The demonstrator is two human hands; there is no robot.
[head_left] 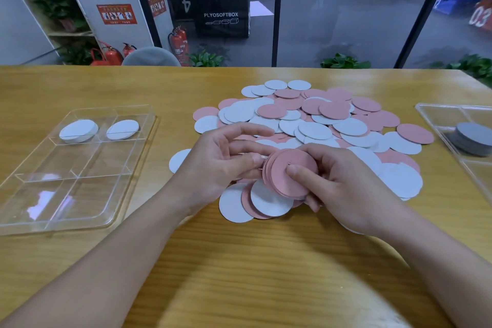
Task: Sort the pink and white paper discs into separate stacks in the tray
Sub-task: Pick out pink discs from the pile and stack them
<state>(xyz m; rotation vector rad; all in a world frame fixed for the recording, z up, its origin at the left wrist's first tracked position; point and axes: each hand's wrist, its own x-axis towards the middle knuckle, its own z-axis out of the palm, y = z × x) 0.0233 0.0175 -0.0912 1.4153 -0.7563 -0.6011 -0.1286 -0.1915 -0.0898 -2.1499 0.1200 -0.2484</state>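
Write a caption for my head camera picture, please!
Both hands hold a pink disc stack above the mixed pile.

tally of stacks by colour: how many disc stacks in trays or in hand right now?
White stacks: 2, in the left tray, far compartments
Pink stacks: 1, held between left hand and right hand, pink stack
Grey stacks: 1, in the right tray, grey stack
Total: 4
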